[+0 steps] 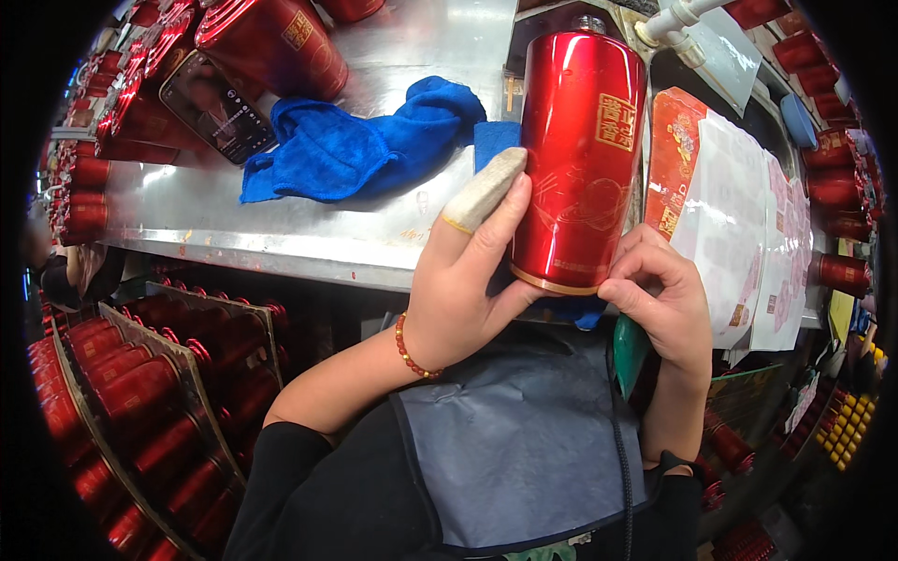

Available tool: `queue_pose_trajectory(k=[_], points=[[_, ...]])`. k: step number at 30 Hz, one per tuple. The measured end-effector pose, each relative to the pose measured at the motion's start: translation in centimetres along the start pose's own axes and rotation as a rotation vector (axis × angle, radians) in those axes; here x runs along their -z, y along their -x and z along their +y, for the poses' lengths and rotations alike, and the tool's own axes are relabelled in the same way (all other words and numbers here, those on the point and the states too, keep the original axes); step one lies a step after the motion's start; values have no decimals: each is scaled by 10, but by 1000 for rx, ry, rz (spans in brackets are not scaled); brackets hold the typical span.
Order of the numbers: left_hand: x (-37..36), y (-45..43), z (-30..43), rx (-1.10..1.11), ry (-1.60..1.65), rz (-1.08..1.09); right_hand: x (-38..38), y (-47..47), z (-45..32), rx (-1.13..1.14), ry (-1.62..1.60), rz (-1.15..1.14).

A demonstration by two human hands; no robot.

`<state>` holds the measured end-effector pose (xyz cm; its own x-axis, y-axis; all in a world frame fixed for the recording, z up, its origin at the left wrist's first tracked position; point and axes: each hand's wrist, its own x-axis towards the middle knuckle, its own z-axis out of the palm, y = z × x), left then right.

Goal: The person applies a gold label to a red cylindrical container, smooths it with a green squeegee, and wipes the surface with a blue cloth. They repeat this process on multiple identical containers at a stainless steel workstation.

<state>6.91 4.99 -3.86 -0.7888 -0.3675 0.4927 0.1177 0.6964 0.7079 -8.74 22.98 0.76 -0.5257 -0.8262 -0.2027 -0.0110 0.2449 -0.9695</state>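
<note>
A glossy red bottle [579, 168] with gold markings and a clear glass neck stands tilted before me. My left hand [466, 259] grips it from the left, the thumb under its gold-rimmed base. A pale fabric finger cot [487, 189] covers one finger of that hand. At the base's right corner, the thumb and forefinger of my right hand [659, 294] are pinched together against the edge. A flat green piece [629, 357], perhaps a scraper, sticks out below the right palm and appears held there. The curled fingers hide its upper part.
A blue cloth [365, 147] lies on the metal table [280, 235], beside a phone [217, 109] leaning on red bottles [273, 45]. Printed sheets [744, 238] lie at right, near a white pipe [677, 21]. Racked red bottles [140, 393] stand lower left. Another person's arm [72, 265] shows far left.
</note>
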Motion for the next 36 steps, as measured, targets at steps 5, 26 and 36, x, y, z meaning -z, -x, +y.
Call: queue_pose_trajectory(k=[5, 26, 36], points=[[15, 18, 3, -54, -14, 6, -1, -1, -2, -10, -10, -4], [1, -21, 17, -110, -257, -2, 1, 3, 0, -13, 6, 16], [19, -1, -5, 183, 214, -229, -3, 6, 1, -128, -258, 81]])
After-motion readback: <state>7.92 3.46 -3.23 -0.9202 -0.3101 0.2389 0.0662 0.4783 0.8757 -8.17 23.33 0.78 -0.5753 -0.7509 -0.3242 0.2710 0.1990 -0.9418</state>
